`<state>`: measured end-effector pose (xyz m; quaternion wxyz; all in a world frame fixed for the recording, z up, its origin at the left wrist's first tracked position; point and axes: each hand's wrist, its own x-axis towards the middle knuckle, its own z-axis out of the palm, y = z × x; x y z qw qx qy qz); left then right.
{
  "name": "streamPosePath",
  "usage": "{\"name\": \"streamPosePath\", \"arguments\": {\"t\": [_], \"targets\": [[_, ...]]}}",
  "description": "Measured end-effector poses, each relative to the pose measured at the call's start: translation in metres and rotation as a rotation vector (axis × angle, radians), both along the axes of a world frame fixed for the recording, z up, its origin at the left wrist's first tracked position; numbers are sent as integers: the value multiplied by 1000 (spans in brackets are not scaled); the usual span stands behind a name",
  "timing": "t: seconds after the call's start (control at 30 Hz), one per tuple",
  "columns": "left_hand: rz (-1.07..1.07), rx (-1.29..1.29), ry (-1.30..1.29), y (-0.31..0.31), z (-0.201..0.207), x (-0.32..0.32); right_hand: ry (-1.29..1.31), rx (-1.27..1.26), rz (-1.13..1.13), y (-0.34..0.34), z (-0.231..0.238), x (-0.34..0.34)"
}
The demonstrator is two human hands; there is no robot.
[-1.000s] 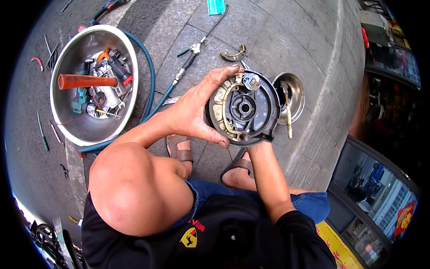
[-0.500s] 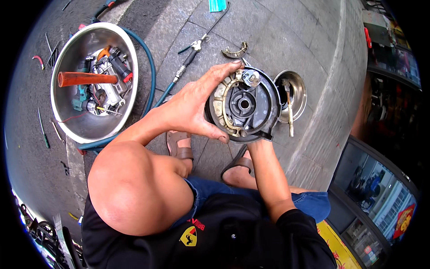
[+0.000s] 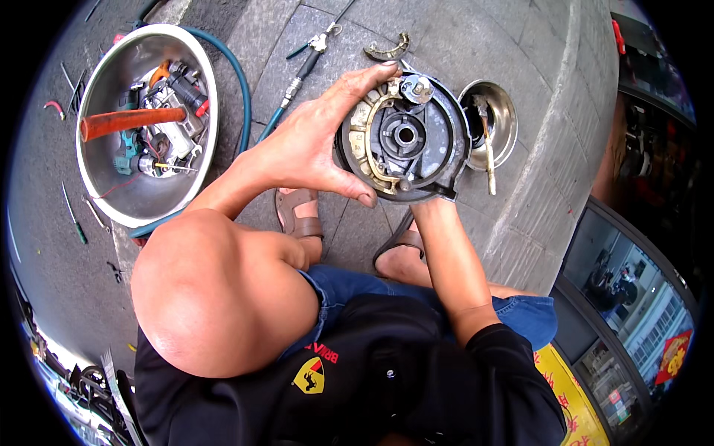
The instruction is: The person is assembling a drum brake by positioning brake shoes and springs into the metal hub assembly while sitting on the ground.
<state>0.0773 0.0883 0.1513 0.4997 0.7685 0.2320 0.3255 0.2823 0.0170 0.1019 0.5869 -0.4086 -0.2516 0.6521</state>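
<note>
Item one: brake plate (image 3: 428, 137), round and dark, upper middle of the frame, held clear of the ground with its inner face to the viewer; one pale curved shoe (image 3: 359, 134) seated along its left side. Grip: left hand (image 3: 316, 137) grasps the plate's left edge, thumb below and fingers above; right forearm (image 3: 450, 256) rises to its lower edge, the right hand hidden behind, its hold impossible to tell. Change noted: plate, basin and paving all sit higher than a moment ago, and a green packet has left the top edge, so the view has likely tilted; finger placement looks the same. Bearing on the work, as judged: a steady hold, no part seen added or removed. Just above the plate: one loose curved shoe (image 3: 389, 52) on the paving. Upper right: steel bowl (image 3: 508, 123) with a brush (image 3: 489, 152) leaning on its rim. Upper left: large metal basin (image 3: 100, 175) containing an orange-handled hammer (image 3: 134, 123) and a teal drill (image 3: 128, 152); blue hose (image 3: 244, 93) beside it.
</note>
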Motion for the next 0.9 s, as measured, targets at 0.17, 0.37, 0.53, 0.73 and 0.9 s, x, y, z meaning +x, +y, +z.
{"name": "streamPosePath", "arguments": {"t": [0.17,0.37,0.53,0.73,0.9], "targets": [[1,-43,-125,-1,-5,6,9,0,-5,3,0,2],[33,-6,-75,1,-5,4,11,-3,18,2,0,4],[56,-59,-97,-2,-10,6,18,-13,26,4,-1,4],[38,-51,-168,1,-12,11,26,-24,26,4,1,8],[20,-69,-191,1,-13,10,25,-34,25,2,1,10]]}}
